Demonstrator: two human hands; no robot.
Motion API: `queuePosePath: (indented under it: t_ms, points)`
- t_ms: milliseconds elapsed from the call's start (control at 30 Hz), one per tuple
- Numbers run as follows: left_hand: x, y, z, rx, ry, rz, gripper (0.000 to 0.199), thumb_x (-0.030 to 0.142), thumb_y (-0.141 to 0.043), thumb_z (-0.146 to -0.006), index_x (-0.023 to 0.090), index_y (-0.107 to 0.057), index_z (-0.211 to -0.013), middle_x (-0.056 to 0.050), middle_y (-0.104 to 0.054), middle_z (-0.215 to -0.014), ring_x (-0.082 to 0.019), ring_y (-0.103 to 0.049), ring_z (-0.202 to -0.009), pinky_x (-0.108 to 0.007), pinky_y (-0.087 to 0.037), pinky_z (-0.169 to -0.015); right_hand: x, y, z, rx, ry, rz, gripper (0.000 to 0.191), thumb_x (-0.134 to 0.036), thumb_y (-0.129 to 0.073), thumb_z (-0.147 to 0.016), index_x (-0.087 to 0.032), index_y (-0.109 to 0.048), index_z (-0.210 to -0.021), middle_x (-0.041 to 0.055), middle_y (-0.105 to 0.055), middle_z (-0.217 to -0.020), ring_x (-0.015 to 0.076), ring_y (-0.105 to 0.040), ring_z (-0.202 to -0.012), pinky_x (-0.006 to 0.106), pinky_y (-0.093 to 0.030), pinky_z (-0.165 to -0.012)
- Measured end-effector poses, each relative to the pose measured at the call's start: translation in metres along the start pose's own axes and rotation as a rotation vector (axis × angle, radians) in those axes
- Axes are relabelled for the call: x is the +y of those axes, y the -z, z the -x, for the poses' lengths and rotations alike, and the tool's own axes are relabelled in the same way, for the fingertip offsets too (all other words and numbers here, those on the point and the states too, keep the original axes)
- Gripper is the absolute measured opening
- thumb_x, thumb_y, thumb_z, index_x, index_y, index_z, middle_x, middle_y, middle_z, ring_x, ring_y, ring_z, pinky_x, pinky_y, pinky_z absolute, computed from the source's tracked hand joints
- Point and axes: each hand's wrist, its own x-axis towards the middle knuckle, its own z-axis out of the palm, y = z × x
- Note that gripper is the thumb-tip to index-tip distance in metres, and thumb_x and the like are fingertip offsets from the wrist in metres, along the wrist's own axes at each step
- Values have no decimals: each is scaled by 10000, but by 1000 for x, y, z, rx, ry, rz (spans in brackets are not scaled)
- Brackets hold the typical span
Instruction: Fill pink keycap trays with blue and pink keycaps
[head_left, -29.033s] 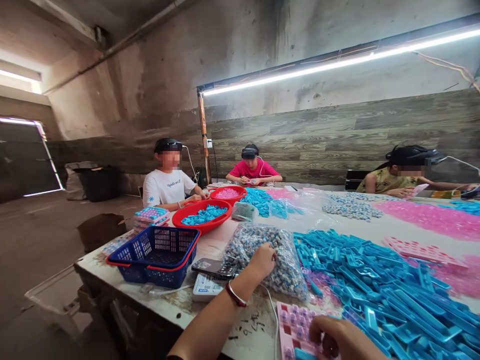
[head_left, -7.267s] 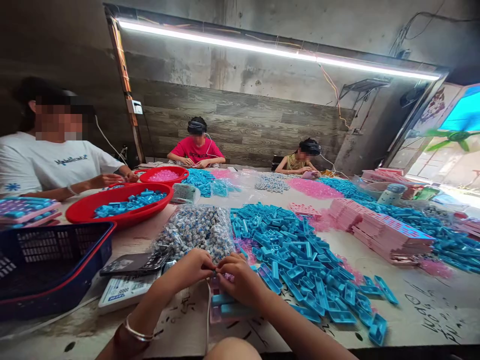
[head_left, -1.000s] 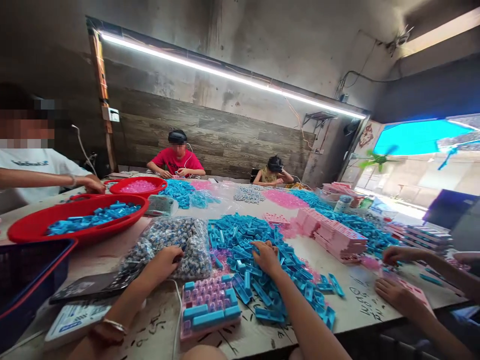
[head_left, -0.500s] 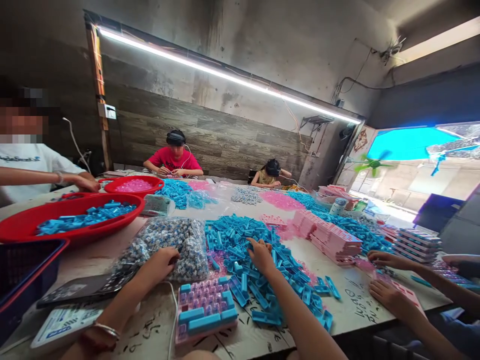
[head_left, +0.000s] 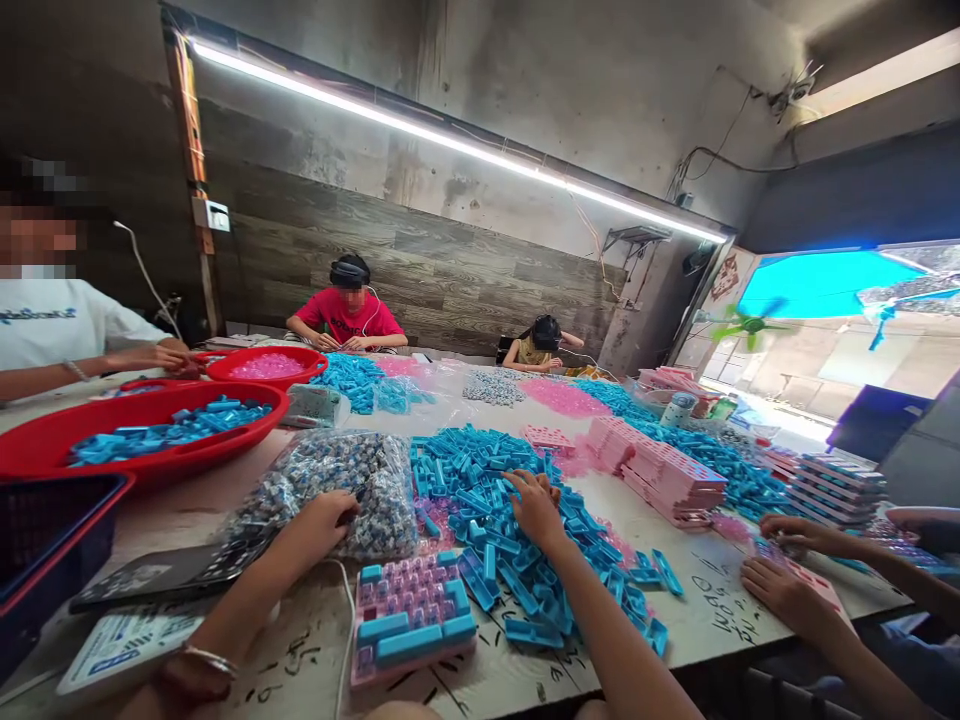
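My left hand rests against the clear plastic bag full of small grey, white and blue switch-like parts. Its fingers are curled, and whatever is between them is hidden. Over the heap of blue keycaps reaches my right hand, its index finger stretched out and the others bent; nothing shows in its grasp. In front of me lies a small pink keyboard, fitted with clear pink keycaps and blue ones around its edges.
Red basins and a dark basket stand left. Stacked pink plates lie right, near a co-worker's hands. A white cable runs beside the keyboard. Other people sit around the table.
My right hand has shifted slightly right over the blue keycaps. My left hand stays by the bag. The co-worker's upper hand at right has moved a little to the right.
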Motion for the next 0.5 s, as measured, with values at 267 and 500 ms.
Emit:
queuePosePath:
  t_ms: [267, 500]
  points:
    - [6, 4, 3, 31, 11, 13, 250, 34, -469, -649, 161, -620, -803, -56, -632, -877, -197, -577, -875, -280, -413, -818, -13, -4, 0, -125, 89, 59, 249, -165, -539, -790, -231, -720, -949, 57, -655, -1042, 254, -500, -1038, 346, -336, -886]
    - [8, 4, 3, 53, 41, 7, 239, 45, -473, -665, 149, -618, -825, -64, -622, -860, -208, -583, -839, -284, -431, -771, -23, 4, 3, -157, 107, 175, 369, 6, -424, -759, -192, -709, -885, 57, -636, -1042, 257, -448, -1060, 360, -310, -886]
